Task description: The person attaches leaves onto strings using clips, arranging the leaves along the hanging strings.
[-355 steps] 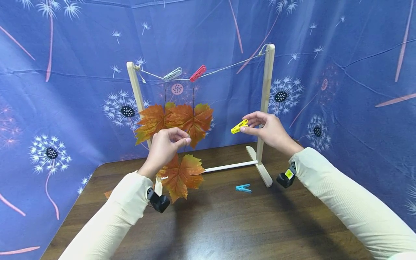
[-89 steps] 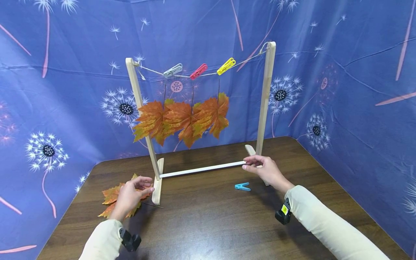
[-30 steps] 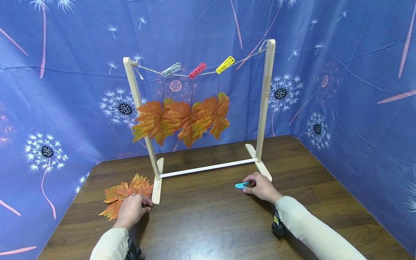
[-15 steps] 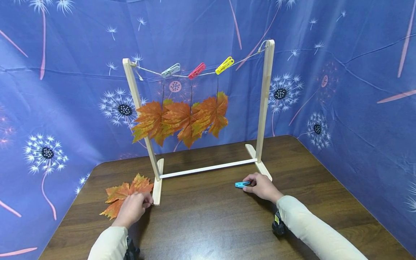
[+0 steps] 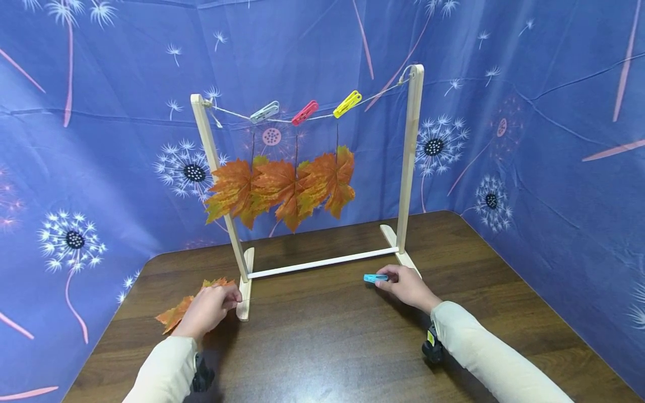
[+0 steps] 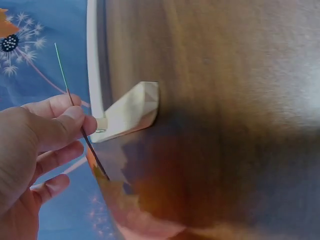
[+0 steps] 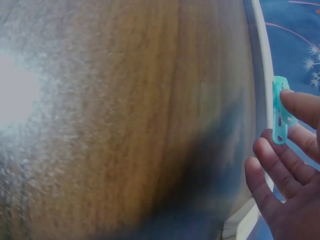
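Observation:
My left hand (image 5: 214, 308) pinches the thin stem (image 6: 87, 135) of an artificial maple leaf (image 5: 176, 315) between thumb and forefinger. Orange and tilted, that leaf lies partly hidden behind the hand in the head view. At right, my right hand (image 5: 409, 289) holds a blue clothespin (image 5: 373, 278) by its handle end, thumb against it in the right wrist view. Three orange-green maple leaves hang side by side from a string line (image 5: 229, 112), under a pale grey clothespin (image 5: 265, 112), a red clothespin (image 5: 305, 112) and a yellow clothespin (image 5: 347, 104).
The line runs between two wooden posts (image 5: 412, 157) of a stand with a white crossbar (image 5: 322, 263). The left wooden foot (image 5: 244, 307) is just beside my left hand. The stand is on a brown table (image 5: 312, 347), before a blue dandelion-print cloth (image 5: 322, 45).
A third leaf now hangs from the yellow clothespin. My left hand has since taken another leaf's stem and tilted the leaf; my right hand has gripped the blue clothespin and raised it slightly.

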The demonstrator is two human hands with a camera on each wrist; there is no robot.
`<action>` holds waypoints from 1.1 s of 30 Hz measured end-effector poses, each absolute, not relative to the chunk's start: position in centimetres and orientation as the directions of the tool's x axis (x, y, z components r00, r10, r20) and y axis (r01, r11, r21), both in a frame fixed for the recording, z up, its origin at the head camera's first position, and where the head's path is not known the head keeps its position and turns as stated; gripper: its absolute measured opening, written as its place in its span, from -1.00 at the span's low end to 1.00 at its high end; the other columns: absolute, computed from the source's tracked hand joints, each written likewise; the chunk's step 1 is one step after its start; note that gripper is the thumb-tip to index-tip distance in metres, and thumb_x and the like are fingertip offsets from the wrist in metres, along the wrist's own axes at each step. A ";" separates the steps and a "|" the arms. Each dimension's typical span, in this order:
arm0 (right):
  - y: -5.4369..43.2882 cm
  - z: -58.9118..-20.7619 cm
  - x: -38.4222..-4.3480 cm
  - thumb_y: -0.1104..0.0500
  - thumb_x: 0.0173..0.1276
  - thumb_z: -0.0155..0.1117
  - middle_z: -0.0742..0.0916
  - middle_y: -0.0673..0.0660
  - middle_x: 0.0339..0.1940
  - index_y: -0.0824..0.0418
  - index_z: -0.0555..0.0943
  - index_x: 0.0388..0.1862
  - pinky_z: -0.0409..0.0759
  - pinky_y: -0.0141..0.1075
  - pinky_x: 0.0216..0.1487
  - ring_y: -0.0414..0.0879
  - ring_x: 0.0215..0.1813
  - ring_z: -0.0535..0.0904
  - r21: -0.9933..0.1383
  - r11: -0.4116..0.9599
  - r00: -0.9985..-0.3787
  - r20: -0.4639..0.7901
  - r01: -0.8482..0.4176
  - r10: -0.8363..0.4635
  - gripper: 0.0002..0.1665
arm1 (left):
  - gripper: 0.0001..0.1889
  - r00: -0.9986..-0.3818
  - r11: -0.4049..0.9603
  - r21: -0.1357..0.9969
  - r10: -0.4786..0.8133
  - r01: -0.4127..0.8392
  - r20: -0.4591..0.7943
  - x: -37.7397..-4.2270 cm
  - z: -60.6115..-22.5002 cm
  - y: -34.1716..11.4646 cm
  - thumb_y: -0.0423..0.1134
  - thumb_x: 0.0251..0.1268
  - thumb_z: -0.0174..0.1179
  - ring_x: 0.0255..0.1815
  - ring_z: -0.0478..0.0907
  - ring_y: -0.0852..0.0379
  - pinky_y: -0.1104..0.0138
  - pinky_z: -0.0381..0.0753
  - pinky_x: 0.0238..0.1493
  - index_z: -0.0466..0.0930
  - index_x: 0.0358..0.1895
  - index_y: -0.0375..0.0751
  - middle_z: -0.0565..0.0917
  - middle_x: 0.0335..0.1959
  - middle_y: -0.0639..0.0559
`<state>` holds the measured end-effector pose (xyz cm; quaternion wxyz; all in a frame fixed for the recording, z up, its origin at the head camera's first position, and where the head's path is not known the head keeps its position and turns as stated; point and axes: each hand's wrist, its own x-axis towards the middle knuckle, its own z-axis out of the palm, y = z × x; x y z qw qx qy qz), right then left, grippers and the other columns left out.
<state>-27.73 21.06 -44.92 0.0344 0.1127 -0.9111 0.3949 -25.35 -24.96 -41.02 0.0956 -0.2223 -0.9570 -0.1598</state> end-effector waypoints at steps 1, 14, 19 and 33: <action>21.0 -44.8 -27.8 0.22 0.33 0.44 0.71 0.03 -0.33 0.33 0.71 -0.04 0.50 -0.24 -0.22 -0.12 -0.27 0.56 -0.718 0.657 -0.973 0.149 -0.229 -0.176 -0.72 | -0.76 -0.882 0.849 0.263 0.397 0.458 0.255 -25.4 -40.8 -24.9 -0.52 0.09 0.41 -0.45 0.52 0.19 0.17 0.50 -0.32 0.63 -0.42 -0.08 0.62 -0.52 0.22; 21.0 -42.6 -28.2 0.19 0.33 0.46 0.72 0.02 -0.30 0.26 0.70 -0.05 0.54 -0.18 -0.15 -0.11 -0.23 0.61 -0.714 0.639 -0.958 0.195 -0.285 -0.210 -0.74 | -0.86 -0.888 0.819 0.346 0.410 0.458 0.207 -26.1 -37.7 -23.7 -0.47 0.18 0.39 -0.35 0.69 0.15 0.16 0.59 -0.28 0.69 -0.35 -0.14 0.74 -0.44 0.12; 20.8 -41.4 -28.3 0.17 0.38 0.41 0.71 0.04 -0.29 0.30 0.69 0.01 0.53 -0.18 -0.15 -0.09 -0.20 0.60 -0.719 0.625 -0.952 0.216 -0.306 -0.217 -0.70 | -0.88 -0.882 0.797 0.378 0.417 0.471 0.220 -26.4 -36.7 -23.1 -0.45 0.21 0.38 -0.37 0.69 0.16 0.14 0.61 -0.28 0.69 -0.37 -0.14 0.74 -0.45 0.13; 20.6 -39.1 -28.7 0.19 0.26 0.50 0.73 0.03 -0.39 0.36 0.68 -0.09 0.50 -0.28 -0.27 -0.12 -0.28 0.61 -0.713 0.580 -0.918 0.336 -0.393 -0.209 -0.68 | -0.93 -0.877 0.759 0.441 0.426 0.479 0.220 -26.5 -34.3 -20.8 -0.42 0.26 0.36 -0.42 0.68 0.19 0.13 0.63 -0.24 0.70 -0.36 -0.20 0.73 -0.49 0.13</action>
